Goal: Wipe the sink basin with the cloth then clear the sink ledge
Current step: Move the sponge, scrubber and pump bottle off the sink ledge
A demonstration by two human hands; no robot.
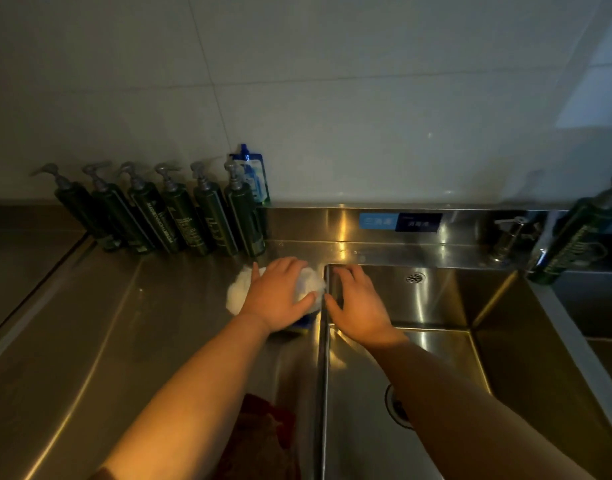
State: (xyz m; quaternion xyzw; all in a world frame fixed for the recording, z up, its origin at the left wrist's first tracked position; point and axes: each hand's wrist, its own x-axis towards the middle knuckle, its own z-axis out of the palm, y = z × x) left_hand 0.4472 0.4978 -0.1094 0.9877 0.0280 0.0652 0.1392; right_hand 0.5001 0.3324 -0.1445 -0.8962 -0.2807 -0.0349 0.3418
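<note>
- Hands are both lying flat with straight fingers. The left hand [278, 296] is pressing down on the white cloth [237, 294]. The right hand [358, 304] is resting its fingers on the left edge of the sink basin [432, 355], near the back corner.
- The cloth is sitting bunched up on the worktop [124, 323], just beside the basin and not inside it.
- Something blue [302, 322] is peeking out under the left wrist; I cannot tell what it is.
- The cloth is looking soft, light and floppy, maybe wet. Grabbing a big bunch in the middle is probably working better than pinching one corner.
- The steel is shining and is likely slippery, so the cloth may be sliding easily.
- Six green pump bottles [180, 216] are standing in a row by the wall behind the left hand, with a blue pouch [257, 174] leaning behind them.
- They are looking tall and tippy, so holding each one round its body seems safest.
</note>
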